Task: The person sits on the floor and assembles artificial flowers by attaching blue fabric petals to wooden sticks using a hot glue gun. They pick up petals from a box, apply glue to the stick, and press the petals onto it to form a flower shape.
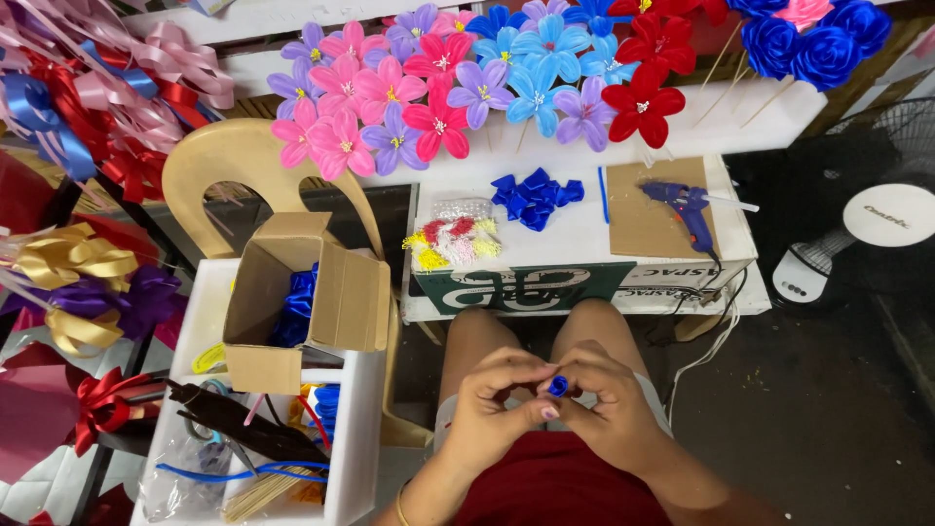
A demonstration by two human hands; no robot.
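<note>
Both sets of fingers point(539, 382) are pinched tight around a small rolled piece of blue ribbon point(557, 386), held over the lap just above the red shorts point(555, 482). The left hand point(492, 401) curls in from one side, thumb and forefinger pressed to the roll; the right hand point(609, 399) closes on it from the other, so the two hands touch around it and only the blue tip shows between them.

Beyond the knees stands a low white worktop point(584, 239). On it lies a heap of folded blue ribbon pieces point(535, 198), and near that a little cluster of yellow, red and white stamens point(453, 242) below a clear bag of beads point(461, 208). To the right a blue glue gun point(687, 209) rests on a sheet of brown cardboard point(638, 229), its cord hanging off the front edge.

Along the back, rows of finished ribbon flowers point(467, 83) in pink, purple, light blue and red stand on sticks, with dark blue ribbon roses point(813, 44) at the far right.

On the person's left an open cardboard box point(336, 297) holds more blue ribbon, sitting on a white bin point(365, 429) crammed with skewers, cords and black scissors. A tan plastic chair point(229, 166) stands behind it, and ribbon bows point(107, 97) in pink, red, blue, gold and purple crowd the left edge. A white fan point(872, 229) sits on the dark floor at the right.
</note>
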